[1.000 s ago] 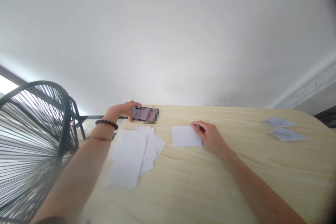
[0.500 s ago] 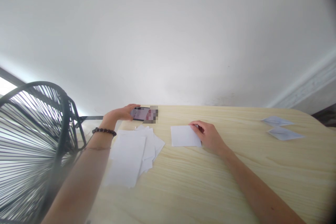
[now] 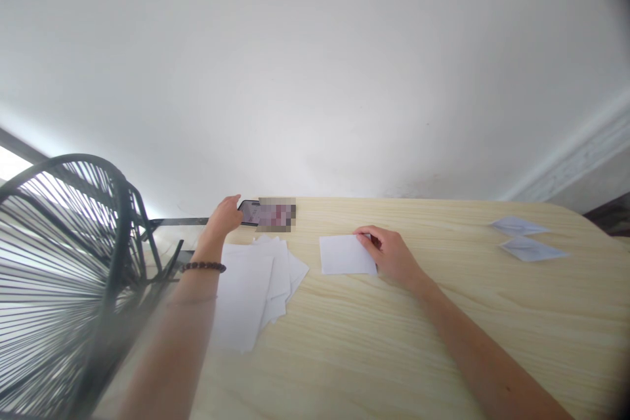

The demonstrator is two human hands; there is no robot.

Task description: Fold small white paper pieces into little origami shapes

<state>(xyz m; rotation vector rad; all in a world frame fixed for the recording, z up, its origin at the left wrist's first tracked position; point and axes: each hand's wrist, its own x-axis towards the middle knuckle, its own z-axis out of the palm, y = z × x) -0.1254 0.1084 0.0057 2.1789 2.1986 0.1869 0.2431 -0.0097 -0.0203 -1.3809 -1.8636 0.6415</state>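
My left hand (image 3: 224,217) rests at the near end of a phone (image 3: 251,212) that lies flat at the table's far edge, its fingers loosely curled beside it. The phone's screen is lit and partly blurred out. My right hand (image 3: 391,254) presses on the right edge of a small white sheet of paper (image 3: 344,254), thumb and fingers pinched on that edge. A loose pile of white sheets (image 3: 258,282) lies between my arms, just below the phone.
The light wooden table (image 3: 374,348) stands against a white wall. A dark wire-frame chair (image 3: 63,262) fills the left. Two folded paper shapes (image 3: 526,238) sit at the far right of the table.
The left hand has set the phone down flat on the table and slid back to its left end. The right hand and its sheet have stayed put.
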